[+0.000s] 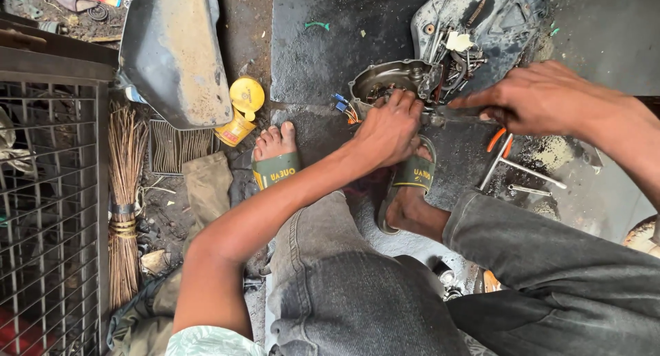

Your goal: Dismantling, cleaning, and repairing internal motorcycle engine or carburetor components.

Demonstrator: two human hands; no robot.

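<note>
Engine cover (393, 78): metal, on the dark floor slab just ahead of the sandalled feet, wires still attached at its left edge. Left hand (389, 130) closed over its near rim; right hand (540, 98) closed around a tool (450, 115) reaching towards it. Work appears mid-way; loose parts lie in the tray (481, 26) behind.

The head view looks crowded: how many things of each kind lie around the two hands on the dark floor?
Grey metal engine cover under the left hand: 1
Grey metal tool in the right hand: 1
Orange-handled pliers: 1
Silver T-shaped metal wrench: 1
Yellow plastic bottle: 1
Brown twig broom: 1
Total: 6
</note>
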